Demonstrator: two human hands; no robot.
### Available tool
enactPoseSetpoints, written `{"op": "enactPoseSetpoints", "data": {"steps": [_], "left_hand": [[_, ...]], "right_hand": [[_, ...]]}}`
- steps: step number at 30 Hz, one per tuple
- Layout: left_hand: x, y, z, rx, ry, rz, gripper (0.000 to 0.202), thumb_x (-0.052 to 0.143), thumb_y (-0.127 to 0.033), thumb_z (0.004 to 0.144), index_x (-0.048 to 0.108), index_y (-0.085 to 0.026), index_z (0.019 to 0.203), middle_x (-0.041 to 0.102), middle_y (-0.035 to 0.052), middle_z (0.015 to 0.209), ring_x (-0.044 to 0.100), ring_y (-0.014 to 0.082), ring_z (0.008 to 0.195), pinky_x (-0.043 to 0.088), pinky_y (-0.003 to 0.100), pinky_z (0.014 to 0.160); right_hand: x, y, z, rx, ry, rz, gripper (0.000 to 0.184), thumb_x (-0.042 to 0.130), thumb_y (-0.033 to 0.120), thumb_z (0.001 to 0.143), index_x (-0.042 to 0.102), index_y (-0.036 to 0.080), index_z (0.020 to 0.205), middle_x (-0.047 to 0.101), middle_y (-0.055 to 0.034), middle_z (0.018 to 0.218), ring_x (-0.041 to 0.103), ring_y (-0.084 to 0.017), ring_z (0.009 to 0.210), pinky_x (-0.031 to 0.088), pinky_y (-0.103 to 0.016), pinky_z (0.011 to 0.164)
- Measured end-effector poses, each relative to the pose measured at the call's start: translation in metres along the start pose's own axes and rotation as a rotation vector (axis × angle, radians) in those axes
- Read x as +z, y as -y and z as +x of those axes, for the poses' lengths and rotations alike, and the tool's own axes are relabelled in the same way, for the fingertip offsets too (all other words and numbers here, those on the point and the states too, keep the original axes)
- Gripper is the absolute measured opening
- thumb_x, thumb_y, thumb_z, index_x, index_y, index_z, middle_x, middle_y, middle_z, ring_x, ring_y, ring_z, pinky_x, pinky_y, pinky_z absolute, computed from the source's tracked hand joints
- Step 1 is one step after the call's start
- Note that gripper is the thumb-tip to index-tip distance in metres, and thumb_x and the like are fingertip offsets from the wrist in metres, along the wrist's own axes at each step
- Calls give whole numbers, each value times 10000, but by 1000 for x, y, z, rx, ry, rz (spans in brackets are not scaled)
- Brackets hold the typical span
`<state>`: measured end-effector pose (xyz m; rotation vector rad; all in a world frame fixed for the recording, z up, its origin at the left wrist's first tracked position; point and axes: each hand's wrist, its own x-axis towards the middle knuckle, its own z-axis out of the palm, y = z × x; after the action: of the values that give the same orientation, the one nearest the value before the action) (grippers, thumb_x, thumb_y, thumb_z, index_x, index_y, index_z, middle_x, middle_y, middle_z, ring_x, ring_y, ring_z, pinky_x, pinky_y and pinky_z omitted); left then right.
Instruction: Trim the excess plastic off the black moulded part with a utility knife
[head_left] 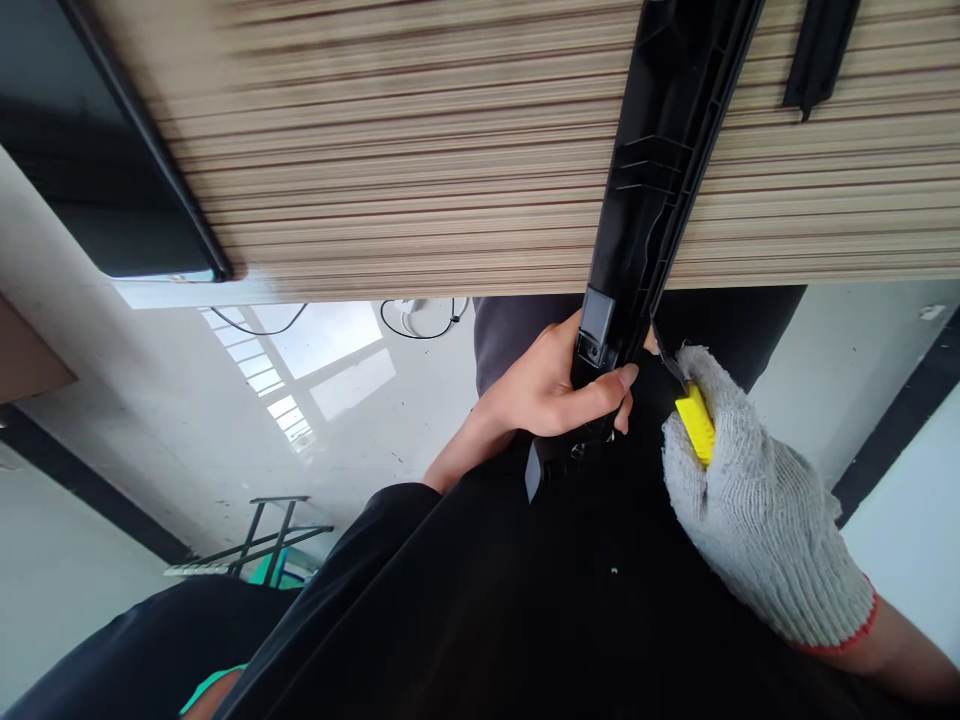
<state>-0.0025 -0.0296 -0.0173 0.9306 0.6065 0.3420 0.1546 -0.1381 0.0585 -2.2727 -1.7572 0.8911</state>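
A long black moulded plastic part (pixel 645 200) lies across the table's front edge, its near end hanging over my lap. My bare left hand (pixel 551 385) is closed around that near end, thumb on top; some of its fingers are hidden beneath the part. In a knitted, grey-white glove, my right hand (pixel 750 490) grips a yellow-handled utility knife (pixel 696 424). The knife's thin blade points up toward the part's right edge near my left hand. Whether the blade touches the plastic, I cannot tell.
A striped wood-pattern table (pixel 412 150) spans the top. On it are a dark flat panel (pixel 97 150) at left and a smaller black plastic piece (pixel 821 55) at upper right. Cables (pixel 420 330) lie on the glossy floor. At lower left is a metal rack (pixel 259 540), near a dark-clothed person (pixel 150 650).
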Motion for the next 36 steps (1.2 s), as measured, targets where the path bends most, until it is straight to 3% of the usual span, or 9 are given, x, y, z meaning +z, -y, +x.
{"op": "enactPoseSetpoints", "data": {"steps": [7, 12, 18, 21, 25, 28, 30, 32, 36], "left_hand": [[-5, 3, 2, -8, 57, -30, 251, 560, -415, 1012, 537, -187, 1114, 658, -36, 610, 656, 130, 481, 561, 233, 490], [-11, 11, 3, -3, 116, -13, 189, 577, -387, 990, 515, -210, 1010, 685, -16, 610, 647, 150, 458, 529, 234, 448], [6, 33, 20, 246, 317, 307, 200, 645, -461, 840, 537, -295, 814, 700, -63, 611, 677, 209, 493, 512, 292, 423], [20, 14, 27, 239, 457, 564, 196, 546, -422, 926, 527, -287, 786, 738, -60, 668, 722, 206, 572, 537, 297, 483], [26, -56, 38, 198, 525, 768, 215, 609, -490, 938, 586, -279, 974, 766, -26, 758, 744, 211, 659, 550, 281, 567], [26, -115, 77, 123, 349, 882, 412, 439, -581, 1021, 575, -224, 1176, 760, 34, 900, 745, 211, 702, 554, 299, 638], [29, -143, 128, 239, 109, 968, 420, 437, -543, 1035, 534, -202, 1261, 743, 80, 1044, 754, 226, 782, 571, 388, 851], [35, -157, 190, 403, -170, 1129, 445, 534, -457, 1006, 493, -181, 1352, 673, 173, 1283, 716, 302, 1096, 486, 478, 1063], [38, -161, 293, 383, -287, 1237, 819, 684, -503, 894, 358, -69, 1508, 404, 324, 1569, 386, 459, 1484, 286, 614, 1213]], "right_hand": [[4, 0, 0, 108, 42, 54, 600, 558, 299, 948, 435, 221, 1530, 769, -124, 1079, 696, -234, 589, 558, -355, 517], [-6, -17, 2, 175, 159, 527, 389, 506, 315, 986, 582, 236, 1360, 728, -50, 884, 659, -176, 608, 542, -302, 556], [4, -42, 31, 404, -185, 1102, 211, 725, 368, 810, 603, 217, 893, 537, 58, 613, 528, -130, 533, 472, -267, 518], [6, -45, 55, 333, -295, 1198, 332, 827, 321, 622, 636, 218, 873, 690, -6, 780, 629, -183, 680, 533, -314, 622], [-14, -49, 71, 193, -517, 1420, 345, 796, 355, 625, 570, 241, 860, 652, 14, 786, 579, -146, 615, 497, -293, 565], [-46, -62, 83, 24, -658, 1577, 326, 738, 348, 688, 473, 272, 864, 512, 75, 696, 446, -96, 507, 407, -235, 468], [-69, -72, 97, -76, -613, 1620, 331, 720, 351, 695, 429, 274, 834, 415, 93, 648, 366, -87, 472, 361, -216, 437], [-85, -81, 117, -122, -526, 1603, 339, 705, 368, 695, 401, 273, 809, 362, 98, 634, 330, -86, 463, 348, -213, 432], [-91, -86, 153, -53, -385, 1516, 334, 722, 325, 670, 424, 273, 813, 410, 96, 633, 382, -96, 467, 368, -234, 437]]}}
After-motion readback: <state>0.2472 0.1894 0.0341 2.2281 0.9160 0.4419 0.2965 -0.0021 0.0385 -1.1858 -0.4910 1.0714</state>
